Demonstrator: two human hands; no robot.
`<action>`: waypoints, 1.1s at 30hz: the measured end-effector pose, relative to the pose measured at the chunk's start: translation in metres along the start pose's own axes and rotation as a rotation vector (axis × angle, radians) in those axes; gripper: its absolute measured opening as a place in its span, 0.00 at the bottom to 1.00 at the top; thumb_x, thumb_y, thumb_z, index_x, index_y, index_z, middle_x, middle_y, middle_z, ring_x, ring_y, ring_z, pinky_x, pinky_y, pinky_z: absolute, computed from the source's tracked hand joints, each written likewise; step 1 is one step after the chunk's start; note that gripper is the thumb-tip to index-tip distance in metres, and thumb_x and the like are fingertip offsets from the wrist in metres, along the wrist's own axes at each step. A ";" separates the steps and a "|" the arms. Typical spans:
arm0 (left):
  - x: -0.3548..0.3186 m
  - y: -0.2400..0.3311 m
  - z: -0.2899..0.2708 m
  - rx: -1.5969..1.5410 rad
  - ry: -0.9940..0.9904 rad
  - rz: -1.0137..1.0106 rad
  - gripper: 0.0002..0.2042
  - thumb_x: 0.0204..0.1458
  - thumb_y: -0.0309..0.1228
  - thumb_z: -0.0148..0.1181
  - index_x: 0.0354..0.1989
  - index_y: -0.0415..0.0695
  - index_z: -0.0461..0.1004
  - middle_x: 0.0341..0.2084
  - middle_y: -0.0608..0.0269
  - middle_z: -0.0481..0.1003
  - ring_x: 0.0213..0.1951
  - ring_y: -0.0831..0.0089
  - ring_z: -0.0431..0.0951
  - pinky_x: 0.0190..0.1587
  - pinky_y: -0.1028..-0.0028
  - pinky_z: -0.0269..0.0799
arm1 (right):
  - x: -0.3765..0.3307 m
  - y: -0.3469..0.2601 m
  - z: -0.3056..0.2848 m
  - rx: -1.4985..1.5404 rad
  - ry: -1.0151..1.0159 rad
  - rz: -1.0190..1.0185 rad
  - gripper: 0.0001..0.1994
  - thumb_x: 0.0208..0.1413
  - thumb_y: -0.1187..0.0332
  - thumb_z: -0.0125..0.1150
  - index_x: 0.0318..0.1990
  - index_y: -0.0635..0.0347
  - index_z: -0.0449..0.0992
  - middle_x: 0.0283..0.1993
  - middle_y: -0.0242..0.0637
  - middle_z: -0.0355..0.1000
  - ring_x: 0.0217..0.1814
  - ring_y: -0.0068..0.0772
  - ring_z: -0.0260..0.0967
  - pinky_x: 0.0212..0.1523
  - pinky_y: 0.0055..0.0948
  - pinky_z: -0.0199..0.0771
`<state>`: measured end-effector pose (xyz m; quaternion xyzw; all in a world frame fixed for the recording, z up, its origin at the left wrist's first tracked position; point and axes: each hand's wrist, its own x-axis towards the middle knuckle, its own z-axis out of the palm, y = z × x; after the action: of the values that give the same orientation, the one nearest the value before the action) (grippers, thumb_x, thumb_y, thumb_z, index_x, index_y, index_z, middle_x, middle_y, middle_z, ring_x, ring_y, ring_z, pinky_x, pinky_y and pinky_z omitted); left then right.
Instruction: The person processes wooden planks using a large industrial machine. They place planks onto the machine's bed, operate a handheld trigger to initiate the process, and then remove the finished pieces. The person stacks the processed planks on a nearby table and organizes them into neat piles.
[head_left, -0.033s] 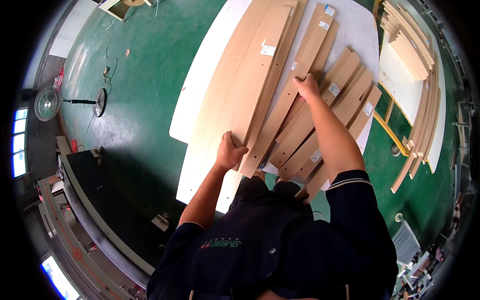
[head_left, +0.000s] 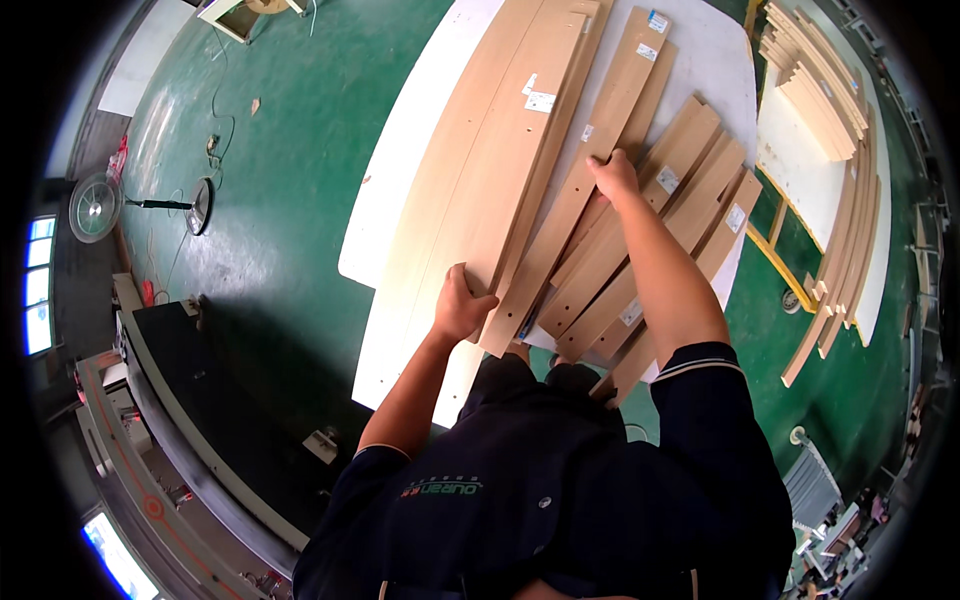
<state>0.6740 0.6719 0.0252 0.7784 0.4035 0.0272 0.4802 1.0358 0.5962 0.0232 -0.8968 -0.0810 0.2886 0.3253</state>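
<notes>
My left hand [head_left: 463,303] is closed around the near end of a wide pale wooden board [head_left: 500,150], its thumb at the right edge. This board bears white labels and a few small holes, and lies on other wide boards. Further right, my right hand [head_left: 617,177] grips the right edge of a long narrow wooden board [head_left: 568,215] with its fingers curled over and under it. The narrow board slants from far right to near left, its near end close to my left thumb. Some of my fingers are hidden beneath the wood.
Several loose narrow boards [head_left: 690,215] lie fanned out under my right forearm. All rest on a white tabletop [head_left: 400,120]. Stacked planks [head_left: 820,110] sit on a white surface with a yellow frame at right. A fan [head_left: 200,205] stands left on the green floor [head_left: 280,150].
</notes>
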 end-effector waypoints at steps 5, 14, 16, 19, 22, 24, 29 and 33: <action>-0.002 0.027 0.020 0.083 0.030 0.074 0.39 0.39 0.36 0.71 0.59 0.30 0.62 0.53 0.37 0.69 0.53 0.42 0.72 0.55 0.57 0.71 | -0.006 0.014 0.009 0.155 0.068 -0.007 0.26 0.62 0.53 0.60 0.57 0.65 0.68 0.55 0.52 0.75 0.53 0.51 0.76 0.45 0.42 0.81; -0.005 0.046 0.059 0.244 0.091 0.148 0.35 0.40 0.37 0.70 0.56 0.33 0.64 0.50 0.42 0.70 0.53 0.44 0.72 0.52 0.55 0.73 | -0.080 -0.005 0.026 0.310 0.139 -0.008 0.41 0.57 0.49 0.63 0.66 0.75 0.57 0.64 0.67 0.65 0.68 0.61 0.63 0.67 0.47 0.64; -0.005 0.050 0.063 0.272 0.092 0.151 0.34 0.40 0.37 0.70 0.56 0.34 0.64 0.50 0.43 0.69 0.54 0.45 0.71 0.53 0.55 0.72 | -0.071 0.001 0.034 0.356 0.115 0.025 0.42 0.54 0.50 0.66 0.66 0.74 0.57 0.67 0.63 0.62 0.71 0.57 0.60 0.67 0.47 0.62; -0.007 0.055 0.067 0.391 0.091 0.156 0.33 0.39 0.37 0.69 0.54 0.35 0.65 0.50 0.44 0.69 0.55 0.47 0.69 0.56 0.55 0.69 | -0.069 -0.006 0.039 0.300 0.107 0.075 0.45 0.48 0.49 0.71 0.64 0.74 0.58 0.67 0.62 0.60 0.70 0.60 0.59 0.67 0.48 0.65; -0.010 0.069 0.067 0.548 0.115 0.162 0.32 0.38 0.37 0.70 0.52 0.36 0.65 0.50 0.46 0.69 0.55 0.48 0.68 0.58 0.55 0.66 | -0.074 -0.013 0.043 0.315 0.091 0.176 0.49 0.43 0.49 0.75 0.64 0.74 0.56 0.69 0.61 0.57 0.71 0.61 0.57 0.67 0.50 0.65; -0.009 0.072 0.066 0.584 0.119 0.167 0.32 0.37 0.38 0.70 0.51 0.36 0.65 0.49 0.45 0.69 0.55 0.48 0.68 0.59 0.55 0.66 | -0.076 -0.018 0.047 0.286 0.101 0.231 0.50 0.41 0.50 0.76 0.64 0.73 0.55 0.69 0.60 0.56 0.71 0.60 0.56 0.67 0.50 0.66; 0.002 0.061 0.066 0.460 -0.051 0.114 0.33 0.38 0.39 0.70 0.52 0.36 0.63 0.48 0.42 0.69 0.54 0.46 0.70 0.57 0.56 0.69 | -0.072 -0.028 0.056 0.170 0.178 0.320 0.48 0.39 0.53 0.79 0.63 0.67 0.56 0.67 0.56 0.59 0.69 0.56 0.60 0.63 0.48 0.72; 0.004 0.061 0.065 0.350 -0.101 0.094 0.37 0.41 0.42 0.72 0.56 0.35 0.62 0.51 0.40 0.69 0.55 0.43 0.71 0.56 0.55 0.71 | -0.078 -0.038 0.055 0.149 0.203 0.375 0.43 0.42 0.55 0.74 0.60 0.69 0.55 0.64 0.54 0.59 0.68 0.53 0.59 0.62 0.48 0.71</action>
<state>0.7412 0.6144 0.0363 0.8683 0.3407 -0.0605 0.3553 0.9422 0.6296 0.0490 -0.8941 0.1417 0.2576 0.3378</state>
